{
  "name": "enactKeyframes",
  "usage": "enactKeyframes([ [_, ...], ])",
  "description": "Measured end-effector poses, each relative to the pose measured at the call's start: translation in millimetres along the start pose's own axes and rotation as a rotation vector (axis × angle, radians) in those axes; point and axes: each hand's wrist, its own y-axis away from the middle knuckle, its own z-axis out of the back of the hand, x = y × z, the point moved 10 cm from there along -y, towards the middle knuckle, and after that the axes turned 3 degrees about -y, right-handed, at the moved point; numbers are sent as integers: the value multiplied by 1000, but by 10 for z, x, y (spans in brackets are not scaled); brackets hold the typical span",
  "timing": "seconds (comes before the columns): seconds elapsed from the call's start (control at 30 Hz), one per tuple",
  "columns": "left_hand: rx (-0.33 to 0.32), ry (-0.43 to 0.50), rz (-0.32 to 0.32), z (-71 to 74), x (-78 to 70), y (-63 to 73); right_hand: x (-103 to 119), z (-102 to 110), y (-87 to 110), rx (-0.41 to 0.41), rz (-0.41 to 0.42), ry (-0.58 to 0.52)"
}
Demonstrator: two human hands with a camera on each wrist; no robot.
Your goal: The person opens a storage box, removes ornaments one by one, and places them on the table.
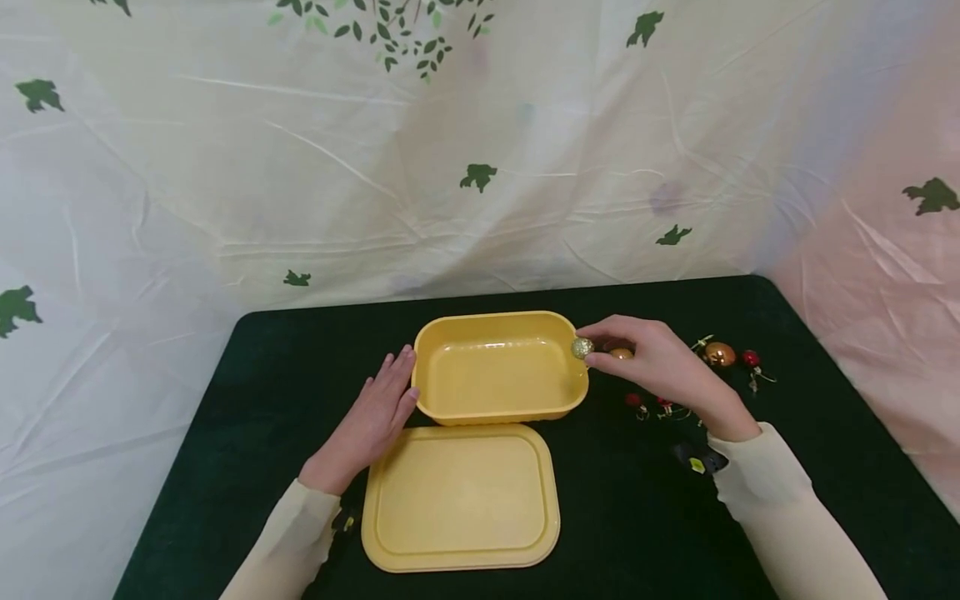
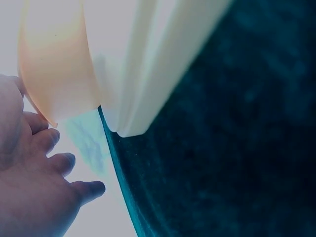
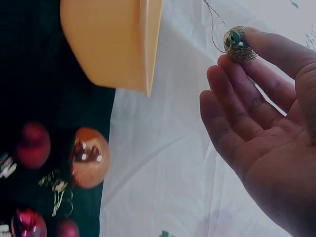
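My right hand (image 1: 663, 362) pinches a small gold glitter bauble (image 1: 582, 347) between thumb and fingertips, at the right rim of a yellow plastic container (image 1: 498, 379). In the right wrist view, a thin string loop (image 3: 212, 27) hangs off the bauble, and the container's wall stands beside it. My left hand (image 1: 375, 417) rests with straight fingers against the container's left side. The inside of the container shows bare yellow. Just in front of it lies its flat yellow lid (image 1: 461, 500), close to my left wrist.
Right of the container, partly behind my right hand, lie a shiny copper bauble (image 1: 720, 354), a red bauble (image 1: 752, 358) with a string and several more small ornaments. A dark green cloth (image 1: 300, 367) covers the table. Printed white fabric (image 1: 360, 192) hangs behind.
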Motion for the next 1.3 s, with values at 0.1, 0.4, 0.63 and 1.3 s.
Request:
enactKeyframes([
  [0.1,3,6,1,0,-6,11,-68,61,77,-13,-21,2],
  [0.4,3,3,3,-21,17,4,-234,306,355,-108,-47,41],
  [0.63,8,-1,6,-28,20,2,-377,448,535,-153,-62,57],
  [1.3,11,8,12,-17,16,4,-882,812,1024,-249,-249,100],
])
